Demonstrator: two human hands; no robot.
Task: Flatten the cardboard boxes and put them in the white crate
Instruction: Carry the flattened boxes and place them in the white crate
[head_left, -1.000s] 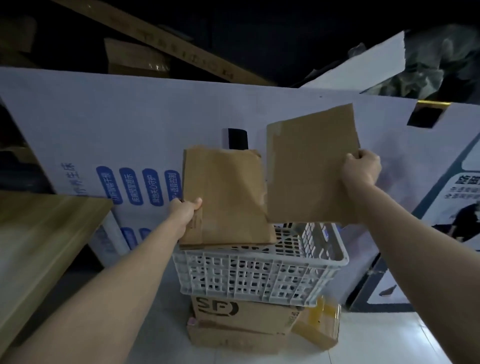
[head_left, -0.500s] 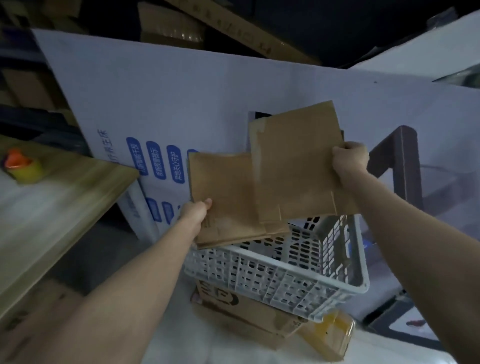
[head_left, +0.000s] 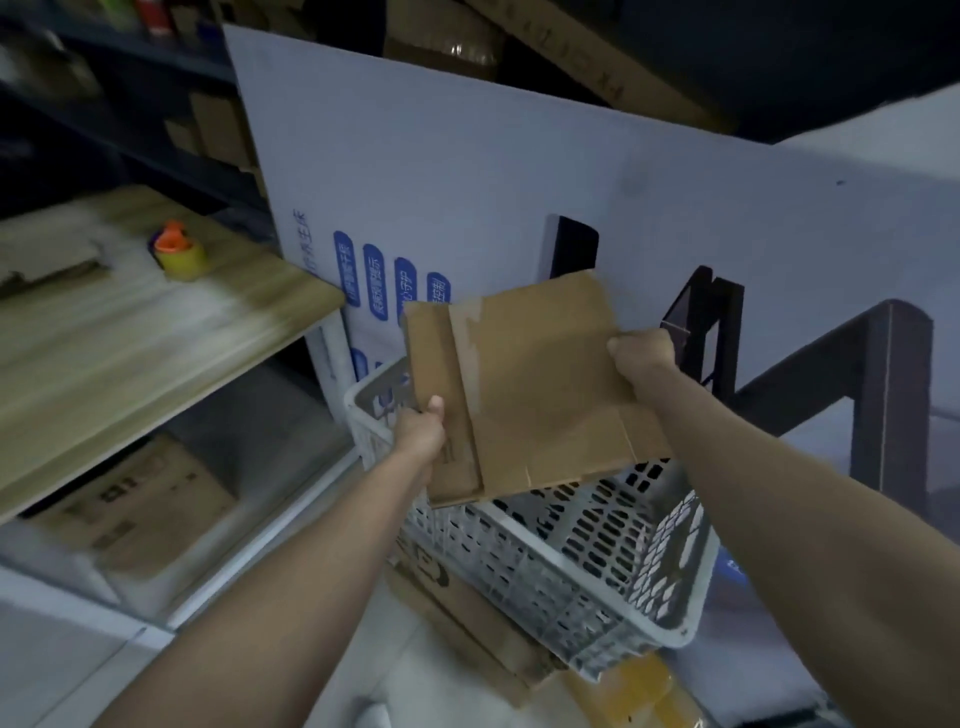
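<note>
Two flattened brown cardboard boxes overlap above the white crate (head_left: 587, 566). My right hand (head_left: 643, 354) grips the right edge of the front flattened box (head_left: 540, 384). Behind it lies the rear flattened box (head_left: 434, 358), whose left lower edge my left hand (head_left: 422, 432) pinches with the thumb on top. Both pieces tilt over the crate's open top, their lower edges at about rim height. The latticed crate stands on a stack of cardboard boxes (head_left: 467, 603).
A wooden table (head_left: 130, 338) stands at the left with an orange and yellow tape roll (head_left: 179, 252) on it and a box (head_left: 140, 499) underneath. A large white printed board (head_left: 493, 197) leans behind the crate. A yellow box (head_left: 628, 691) lies on the floor.
The two flattened boxes have come together, the right one sliding in front of the left, and both have dropped lower over the crate. The view has swung right.
</note>
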